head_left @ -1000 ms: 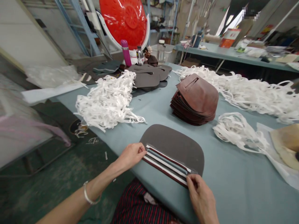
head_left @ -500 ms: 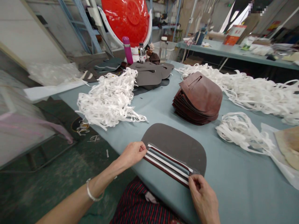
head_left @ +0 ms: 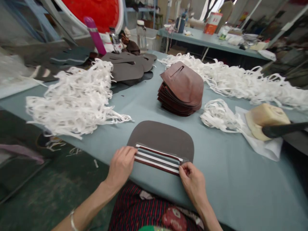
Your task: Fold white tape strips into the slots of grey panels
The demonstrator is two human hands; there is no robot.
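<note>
The panel [head_left: 161, 135] lies lengthwise, sloping down rightward, at lower centre; left hand [head_left: 122, 165] and right hand [head_left: 194, 181] pinch its lower ends.

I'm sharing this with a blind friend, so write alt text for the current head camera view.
A person's left hand and right hand touch opposite ends of the near edge of a rounded gray panel, lined with white and dark-red strips, on a blue-green table. Beyond are a stack of brown pieces and tangled heaps of white ribbon.
</note>
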